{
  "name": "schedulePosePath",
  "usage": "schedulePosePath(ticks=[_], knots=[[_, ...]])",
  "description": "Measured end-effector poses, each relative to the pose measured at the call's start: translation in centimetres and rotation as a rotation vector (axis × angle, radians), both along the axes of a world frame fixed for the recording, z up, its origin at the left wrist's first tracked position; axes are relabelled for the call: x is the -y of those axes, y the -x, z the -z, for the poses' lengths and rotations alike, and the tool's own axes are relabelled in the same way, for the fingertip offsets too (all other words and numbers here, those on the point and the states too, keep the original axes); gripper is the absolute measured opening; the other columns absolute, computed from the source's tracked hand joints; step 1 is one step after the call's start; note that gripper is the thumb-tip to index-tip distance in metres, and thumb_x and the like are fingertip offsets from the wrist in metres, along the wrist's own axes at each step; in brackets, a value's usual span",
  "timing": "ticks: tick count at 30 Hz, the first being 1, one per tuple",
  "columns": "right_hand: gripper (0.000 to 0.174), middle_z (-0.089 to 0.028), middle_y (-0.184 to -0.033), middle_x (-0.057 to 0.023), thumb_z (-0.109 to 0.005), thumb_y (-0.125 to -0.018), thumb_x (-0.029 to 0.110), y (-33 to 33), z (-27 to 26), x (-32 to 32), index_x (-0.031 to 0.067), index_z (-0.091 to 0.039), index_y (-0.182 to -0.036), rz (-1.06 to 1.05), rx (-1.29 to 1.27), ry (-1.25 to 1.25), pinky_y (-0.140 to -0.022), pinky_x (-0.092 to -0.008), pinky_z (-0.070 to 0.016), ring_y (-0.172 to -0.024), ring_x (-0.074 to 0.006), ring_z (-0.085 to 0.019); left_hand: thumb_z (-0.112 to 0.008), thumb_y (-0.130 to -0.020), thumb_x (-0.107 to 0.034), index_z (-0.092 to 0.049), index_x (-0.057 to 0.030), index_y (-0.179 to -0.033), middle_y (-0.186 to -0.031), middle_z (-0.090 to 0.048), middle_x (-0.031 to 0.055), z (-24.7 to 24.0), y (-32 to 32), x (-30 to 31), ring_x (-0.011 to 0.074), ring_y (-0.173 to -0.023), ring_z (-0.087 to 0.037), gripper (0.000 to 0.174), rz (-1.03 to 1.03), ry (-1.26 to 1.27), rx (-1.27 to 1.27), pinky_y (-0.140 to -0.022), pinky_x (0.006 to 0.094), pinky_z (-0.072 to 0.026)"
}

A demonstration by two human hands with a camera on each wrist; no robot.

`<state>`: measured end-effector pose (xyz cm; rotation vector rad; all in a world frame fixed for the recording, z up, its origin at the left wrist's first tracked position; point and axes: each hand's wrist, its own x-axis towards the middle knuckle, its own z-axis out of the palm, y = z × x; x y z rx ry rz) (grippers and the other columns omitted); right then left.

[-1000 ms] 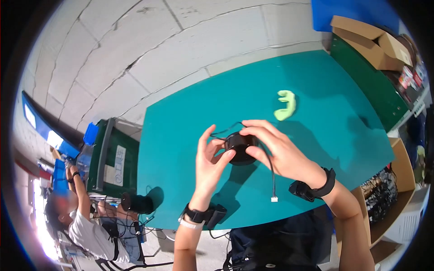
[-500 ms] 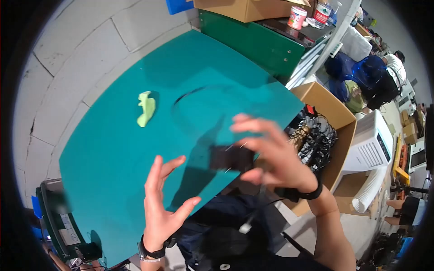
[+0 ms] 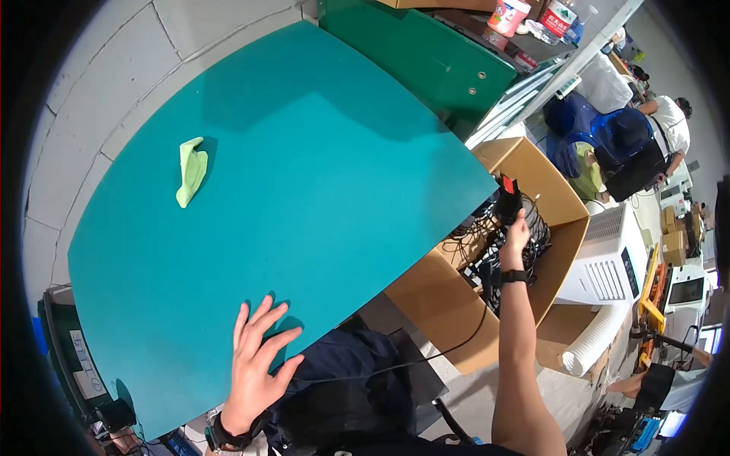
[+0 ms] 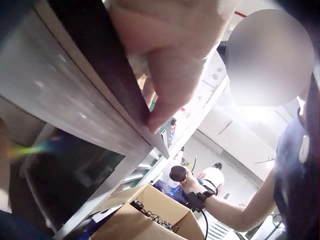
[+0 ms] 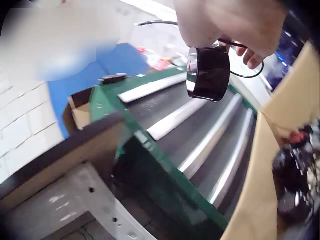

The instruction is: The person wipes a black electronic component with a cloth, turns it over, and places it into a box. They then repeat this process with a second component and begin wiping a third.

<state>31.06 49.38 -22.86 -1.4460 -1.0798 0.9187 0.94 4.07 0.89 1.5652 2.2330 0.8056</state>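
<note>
Your right hand [image 3: 515, 238], 3 o'clock, grips the black cylinder [image 5: 212, 74]; hold it steady. Left hand [image 3: 255, 372], 7 o'clock: fingers wide.

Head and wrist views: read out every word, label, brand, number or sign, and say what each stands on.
No text reads clearly.
Plastic bottle: red label, too small to read.
Pink tub: print too small.
Dark green cabinet: white paper labels, too blurred.
Portable air conditioner: panel marks too small.
Wrist views: nothing legible.
</note>
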Motion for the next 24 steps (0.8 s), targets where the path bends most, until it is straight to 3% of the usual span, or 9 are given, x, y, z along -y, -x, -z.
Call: schedulePosePath(ticks=[2,6,9,10,24], knots=[[0.054,-0.046,-0.057,0.0038,-0.056,-0.084,0.06,0.1,4.6,-1.2,0.0099,-0.057,-0.066,0.125,-0.082,0.195,-0.046,-0.0271,-0.03,-0.048,-0.0094,-0.038,-0.075,-0.063,-0.004,-0.064,-0.008,-0.101,-0.131,-0.051,0.0119,0.0,-0.1,-0.2,0.0339,-0.131,-0.039,0.04,0.005,0.003,0.007,-0.112,0.0545,-0.019],[0.055,-0.041,-0.051,0.0025,-0.053,-0.085,0.062,1.0,10.6,-2.1,0.011,-0.054,-0.064,0.177,-0.151,0.364,-0.043,-0.0287,-0.0282,-0.044,-0.0118,-0.038,-0.075,-0.063,-0.005,-0.067,-0.0085,-0.097,-0.128,-0.054,0.0118,-0.3,-0.2,-0.3,0.0326,-0.129,-0.042,0.035,-0.035,0.023,0.026,-0.111,0.0538,-0.0203],[0.055,-0.037,-0.048,0.001,-0.047,-0.088,0.062,1.7,12.2,-1.6,0.0109,-0.052,-0.069,0.046,-0.209,0.542,-0.043,-0.0293,-0.031,-0.044,-0.0139,-0.038,-0.075,-0.064,-0.007,-0.068,-0.0093,-0.096,-0.127,-0.055,0.0106,-0.3,-0.2,-0.3,0.0308,-0.128,-0.044,0.033,-0.053,0.033,0.028,-0.11,0.0527,-0.0217],[0.052,-0.062,-0.075,-0.0043,-0.047,-0.092,0.052,0.3,16.2,-3.7,0.0015,-0.062,-0.096,0.02,-0.073,0.689,-0.054,-0.0292,-0.0446,-0.061,-0.0172,-0.057,-0.075,-0.064,-0.007,-0.069,-0.0098,-0.096,-0.127,-0.055,0.0102,-0.3,-0.1,-0.3,0.0307,-0.128,-0.044,0.033,-0.048,0.031,0.034,-0.11,0.0525,-0.0218],[0.04,-0.062,-0.072,-0.0069,-0.048,-0.094,0.039,-2.3,17.2,-5.5,0.0005,-0.056,-0.102,-0.284,-0.081,0.469,-0.045,-0.0294,-0.0434,-0.052,-0.0168,-0.056,-0.077,-0.062,-0.005,-0.069,-0.0119,-0.094,-0.127,-0.055,0.0107,-0.2,0.3,-0.2,0.0306,-0.128,-0.045,0.034,-0.039,0.002,0.127,-0.111,0.0515,-0.0199]])
